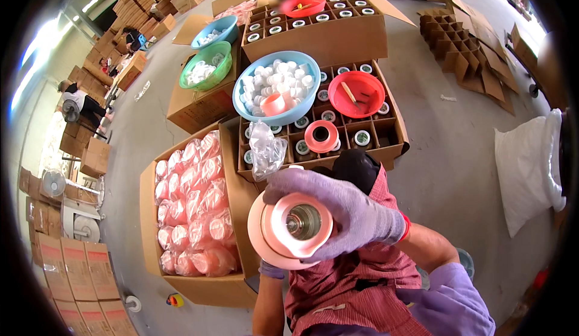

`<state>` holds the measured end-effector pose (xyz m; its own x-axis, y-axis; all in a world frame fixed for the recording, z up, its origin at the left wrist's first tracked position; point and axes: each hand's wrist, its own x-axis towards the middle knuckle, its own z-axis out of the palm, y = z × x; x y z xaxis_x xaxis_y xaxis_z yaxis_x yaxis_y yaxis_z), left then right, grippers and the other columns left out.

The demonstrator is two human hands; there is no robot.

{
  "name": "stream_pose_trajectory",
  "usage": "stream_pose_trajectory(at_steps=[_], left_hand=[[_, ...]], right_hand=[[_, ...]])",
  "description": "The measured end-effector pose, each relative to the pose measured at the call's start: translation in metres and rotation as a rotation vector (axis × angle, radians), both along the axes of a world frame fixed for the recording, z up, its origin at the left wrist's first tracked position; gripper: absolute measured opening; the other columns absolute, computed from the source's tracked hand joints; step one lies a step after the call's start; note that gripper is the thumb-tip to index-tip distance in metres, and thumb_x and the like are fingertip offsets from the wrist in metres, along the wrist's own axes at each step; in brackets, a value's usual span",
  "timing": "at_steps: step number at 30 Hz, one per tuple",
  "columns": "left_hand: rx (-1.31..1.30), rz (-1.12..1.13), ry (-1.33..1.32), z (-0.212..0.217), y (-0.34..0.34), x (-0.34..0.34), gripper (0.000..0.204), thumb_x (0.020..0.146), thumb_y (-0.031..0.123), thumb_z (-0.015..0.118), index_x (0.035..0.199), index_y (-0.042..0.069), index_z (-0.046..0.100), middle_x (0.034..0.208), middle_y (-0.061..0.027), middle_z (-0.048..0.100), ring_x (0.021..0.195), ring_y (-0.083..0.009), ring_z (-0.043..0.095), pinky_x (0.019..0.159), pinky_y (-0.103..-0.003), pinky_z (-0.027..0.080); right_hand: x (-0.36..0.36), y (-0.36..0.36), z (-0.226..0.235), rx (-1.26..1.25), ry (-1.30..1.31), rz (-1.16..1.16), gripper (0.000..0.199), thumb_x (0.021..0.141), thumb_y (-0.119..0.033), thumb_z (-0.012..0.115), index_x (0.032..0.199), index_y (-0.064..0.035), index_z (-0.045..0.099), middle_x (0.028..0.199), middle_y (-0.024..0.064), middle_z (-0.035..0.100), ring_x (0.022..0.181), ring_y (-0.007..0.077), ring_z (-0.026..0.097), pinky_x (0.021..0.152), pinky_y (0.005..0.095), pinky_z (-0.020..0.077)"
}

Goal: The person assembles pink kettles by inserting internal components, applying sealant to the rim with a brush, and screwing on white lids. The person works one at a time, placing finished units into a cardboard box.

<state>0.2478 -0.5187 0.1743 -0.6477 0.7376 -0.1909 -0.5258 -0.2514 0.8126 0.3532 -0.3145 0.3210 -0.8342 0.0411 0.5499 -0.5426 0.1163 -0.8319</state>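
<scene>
My right hand (347, 209), in a grey-purple glove, wraps over the top and side of a pink vacuum jug (265, 233). The jug's open mouth faces me and shows a shiny, mirror-like liner (301, 222) inside. Below the jug, the gloved wrist of my left hand (271, 269) shows; its fingers are hidden behind the jug. Just beyond my hands, a pink ring-shaped part (321, 136) with a dark centre rests on a divided carton. Beside it lies a crumpled clear plastic bag (266, 152).
A carton of bagged pink parts (196, 209) stands at my left. Ahead, a divided carton (383, 128) supports a blue basin (277, 88) of white caps and a red bowl (356, 95) with a tool. A white sack (531, 170) stands right. Cardboard dividers (458, 52) lie behind it.
</scene>
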Motion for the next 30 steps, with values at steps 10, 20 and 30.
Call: stream_pose_trajectory(at_steps=[10, 20, 30], left_hand=[[0.021, -0.008, -0.013, -0.001, 0.013, -0.004, 0.059, 0.078, 0.025, 0.074, 0.127, -0.002, 0.054, 0.119, -0.0149, 0.058, 0.101, -0.0261, 0.062, 0.090, -0.035, 0.050], [-0.084, -0.182, 0.408, 0.124, -0.018, -0.072, 0.057, 0.078, 0.025, 0.074, 0.124, -0.003, 0.056, 0.114, -0.0157, 0.060, 0.097, -0.0275, 0.064, 0.088, -0.035, 0.051], [-0.480, -0.943, 1.523, 0.141, 0.067, -0.051, 0.052, 0.080, 0.031, 0.068, 0.123, 0.003, 0.057, 0.112, -0.0164, 0.059, 0.099, -0.0334, 0.062, 0.082, -0.040, 0.053]], right_hand=[[0.000, -0.001, -0.003, -0.019, 0.002, -0.148, 0.086, 0.074, -0.028, 0.081, 0.144, -0.0007, 0.039, 0.137, 0.0169, 0.049, 0.123, 0.0306, 0.050, 0.104, 0.0398, 0.0395], [0.059, -0.026, -0.046, 0.468, -0.142, -0.592, 0.088, 0.082, -0.039, 0.072, 0.142, 0.0062, 0.028, 0.134, 0.0263, 0.042, 0.120, 0.0444, 0.046, 0.103, 0.0470, 0.0391], [0.061, 0.026, -0.080, 0.827, -0.765, 0.136, 0.032, 0.085, -0.036, 0.064, 0.095, -0.0063, 0.065, 0.077, 0.0152, 0.067, 0.072, 0.0346, 0.066, 0.064, 0.0429, 0.0522]])
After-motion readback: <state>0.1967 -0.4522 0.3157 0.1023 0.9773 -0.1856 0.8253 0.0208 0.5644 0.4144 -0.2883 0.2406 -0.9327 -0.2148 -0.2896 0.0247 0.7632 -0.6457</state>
